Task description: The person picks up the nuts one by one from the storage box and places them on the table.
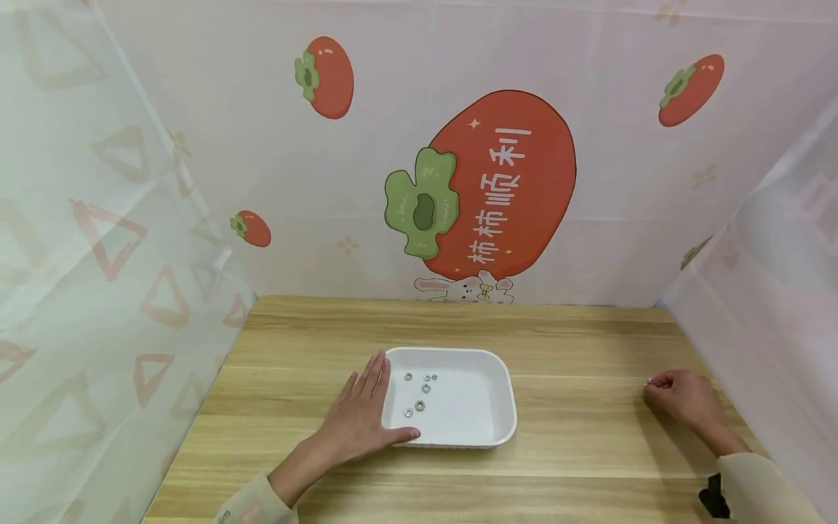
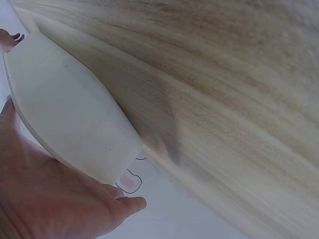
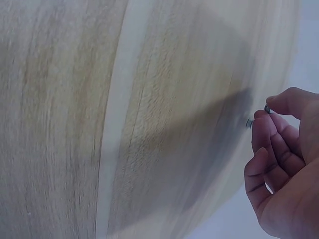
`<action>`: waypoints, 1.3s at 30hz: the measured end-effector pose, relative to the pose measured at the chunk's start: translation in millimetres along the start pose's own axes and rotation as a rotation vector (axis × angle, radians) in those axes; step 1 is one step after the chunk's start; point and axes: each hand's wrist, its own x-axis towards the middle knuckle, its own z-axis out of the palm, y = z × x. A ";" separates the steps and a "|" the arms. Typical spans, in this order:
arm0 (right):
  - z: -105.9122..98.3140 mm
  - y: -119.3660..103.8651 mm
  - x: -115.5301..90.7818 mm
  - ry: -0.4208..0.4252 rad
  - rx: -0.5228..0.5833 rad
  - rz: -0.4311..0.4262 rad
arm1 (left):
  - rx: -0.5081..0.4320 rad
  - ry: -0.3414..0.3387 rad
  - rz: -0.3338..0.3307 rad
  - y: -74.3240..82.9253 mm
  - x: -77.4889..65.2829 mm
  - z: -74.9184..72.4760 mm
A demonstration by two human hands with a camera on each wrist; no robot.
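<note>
Lower centre, the left hand (image 1: pixel 356 426) lies with straight fingers, thumb apart, against a white tray (image 1: pixel 463 407) containing small nuts (image 1: pixel 417 406). Lower right, the right hand (image 1: pixel 681 399) pinches a metal piece (image 3: pixel 267 108) over the wooden table (image 1: pixel 576 473). Behind, a fruit-printed sheet (image 1: pixel 609 240) fills the top.

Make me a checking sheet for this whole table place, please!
Surface: light-brown, flat wood-grain tabletop
Job's things: white, rounded-rectangular plastic-looking tray holding six small, silvery, ring-shaped metal pieces
Clutter: nothing seen
Hands: left hand rests against the tray's left side, thumb at its near edge; right hand pinches a tiny, shiny piece, too small to name
Cables: nothing seen
Surroundings: pale sheets with orange-red fruit drawings
</note>
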 end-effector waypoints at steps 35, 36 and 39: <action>-0.2 3.4 0.8 -0.082 -0.081 -0.073 | 0.038 -0.049 -0.036 1.3 2.0 -2.2; -0.1 3.5 0.7 -0.082 -0.081 -0.072 | 0.036 -0.046 -0.036 1.3 1.8 -2.0; -0.6 2.7 0.4 -0.076 -0.082 -0.064 | 0.029 -0.044 -0.035 1.7 1.0 -2.1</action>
